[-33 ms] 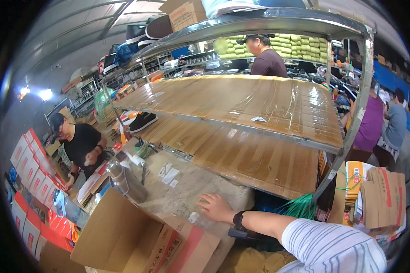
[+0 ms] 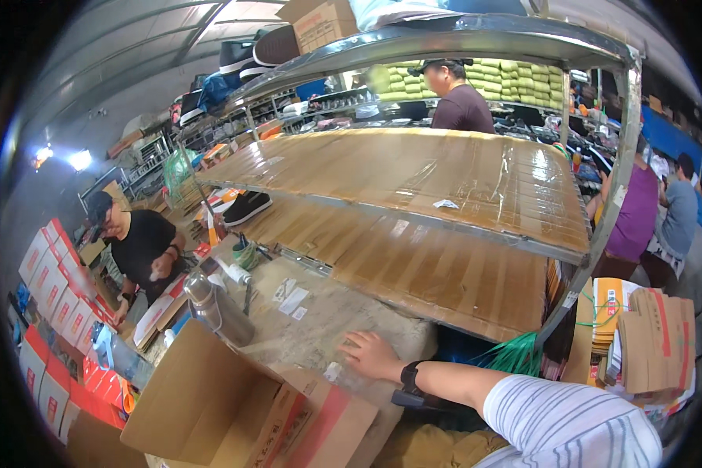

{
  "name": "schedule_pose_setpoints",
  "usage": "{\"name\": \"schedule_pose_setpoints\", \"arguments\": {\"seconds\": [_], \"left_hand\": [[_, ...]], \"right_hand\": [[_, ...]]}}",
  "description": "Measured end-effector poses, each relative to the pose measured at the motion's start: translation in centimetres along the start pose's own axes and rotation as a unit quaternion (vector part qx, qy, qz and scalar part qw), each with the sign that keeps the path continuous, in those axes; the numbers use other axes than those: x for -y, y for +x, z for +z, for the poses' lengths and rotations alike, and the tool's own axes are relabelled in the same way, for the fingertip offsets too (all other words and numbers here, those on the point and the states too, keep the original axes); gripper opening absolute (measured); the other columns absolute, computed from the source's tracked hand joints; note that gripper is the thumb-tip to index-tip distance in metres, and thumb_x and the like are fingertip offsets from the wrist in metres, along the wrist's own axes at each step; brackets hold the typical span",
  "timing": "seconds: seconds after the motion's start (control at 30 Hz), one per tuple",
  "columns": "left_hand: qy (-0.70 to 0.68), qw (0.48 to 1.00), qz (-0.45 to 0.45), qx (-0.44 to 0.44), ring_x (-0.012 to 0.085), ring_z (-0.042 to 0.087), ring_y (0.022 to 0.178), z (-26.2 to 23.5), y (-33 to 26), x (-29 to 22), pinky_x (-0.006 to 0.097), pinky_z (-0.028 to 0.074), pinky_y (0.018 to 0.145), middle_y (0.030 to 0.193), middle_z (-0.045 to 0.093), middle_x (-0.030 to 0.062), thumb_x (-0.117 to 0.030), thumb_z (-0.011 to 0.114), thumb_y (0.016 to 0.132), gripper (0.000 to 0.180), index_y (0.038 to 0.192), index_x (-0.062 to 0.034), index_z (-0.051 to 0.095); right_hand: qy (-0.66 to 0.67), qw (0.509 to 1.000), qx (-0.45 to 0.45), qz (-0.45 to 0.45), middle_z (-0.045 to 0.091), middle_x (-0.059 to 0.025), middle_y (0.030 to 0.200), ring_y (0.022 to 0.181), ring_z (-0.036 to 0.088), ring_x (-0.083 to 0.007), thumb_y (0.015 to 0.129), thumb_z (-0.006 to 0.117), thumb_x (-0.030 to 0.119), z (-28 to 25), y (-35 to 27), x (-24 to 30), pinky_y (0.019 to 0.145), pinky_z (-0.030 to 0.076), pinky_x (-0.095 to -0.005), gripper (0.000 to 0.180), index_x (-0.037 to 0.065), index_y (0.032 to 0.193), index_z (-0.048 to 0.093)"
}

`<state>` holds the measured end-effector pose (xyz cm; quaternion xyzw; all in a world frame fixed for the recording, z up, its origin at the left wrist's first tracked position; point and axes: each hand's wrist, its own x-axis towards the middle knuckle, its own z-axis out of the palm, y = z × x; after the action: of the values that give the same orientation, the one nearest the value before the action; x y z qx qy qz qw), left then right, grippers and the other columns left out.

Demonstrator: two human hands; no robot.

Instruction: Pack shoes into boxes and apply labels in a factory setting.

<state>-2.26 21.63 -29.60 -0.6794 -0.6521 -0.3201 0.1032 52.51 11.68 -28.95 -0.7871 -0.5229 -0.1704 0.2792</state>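
Observation:
My right hand (image 2: 371, 356) rests palm down on the worn, dusty tabletop (image 2: 331, 324). Its fingers lie stretched out and hold nothing. A dark watch band (image 2: 409, 378) circles the wrist below a striped sleeve. Small white paper labels (image 2: 294, 300) lie farther back on the table, and a scrap of paper (image 2: 333, 371) is beside my fingers. In front of me, left of the hand, stands an open cardboard carton (image 2: 203, 390) with its flaps up. A steel thermos (image 2: 220, 313) is just behind that carton. My left hand is out of view.
A metal rack with cardboard-covered shelves (image 2: 413, 175) rises beyond the table; a dark shoe (image 2: 247, 207) sits at its left end. Green straps (image 2: 515, 355) hang under it. Flattened cartons (image 2: 659, 339) are stacked at right. At left a person (image 2: 142, 242) works beside red-and-white boxes (image 2: 54, 269).

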Motion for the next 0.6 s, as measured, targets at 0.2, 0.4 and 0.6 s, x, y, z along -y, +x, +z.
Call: {"name": "schedule_pose_setpoints", "arguments": {"seconds": [0.2,0.4,0.6], "left_hand": [[0.010,1.000,0.020,-0.014,0.0315,0.060,0.103,0.8,-0.2,1.0,0.037,0.049,0.086,0.116,0.064,0.0119,-0.034,0.051,0.093,0.035,0.107,-0.0082,0.069],[0.017,1.000,0.008,0.004,0.0320,0.060,0.104,0.0,-0.1,0.5,0.039,0.048,0.086,0.114,0.064,0.0120,-0.028,0.048,0.092,0.032,0.110,-0.0110,0.068],[0.003,0.999,0.049,-0.023,0.0320,0.060,0.104,0.4,-0.1,0.8,0.040,0.048,0.088,0.111,0.066,0.0098,-0.026,0.048,0.091,0.030,0.109,-0.0149,0.069]], "right_hand": [[-0.006,1.000,0.003,0.000,0.050,-0.0116,0.131,0.123,0.044,-0.0302,0.086,0.056,0.027,-0.2,0.0,0.0,0.100,0.036,-0.0445,0.034,0.017,0.119,0.060],[-0.004,1.000,0.005,-0.005,0.050,-0.0125,0.130,0.122,0.045,-0.0313,0.085,0.058,0.026,-0.4,0.0,0.3,0.099,0.037,-0.0441,0.034,0.016,0.118,0.061],[-0.009,1.000,-0.017,-0.013,0.053,-0.0112,0.127,0.115,0.050,-0.0333,0.085,0.059,0.026,-0.1,0.0,0.1,0.096,0.040,-0.0459,0.033,0.020,0.117,0.062]]}}
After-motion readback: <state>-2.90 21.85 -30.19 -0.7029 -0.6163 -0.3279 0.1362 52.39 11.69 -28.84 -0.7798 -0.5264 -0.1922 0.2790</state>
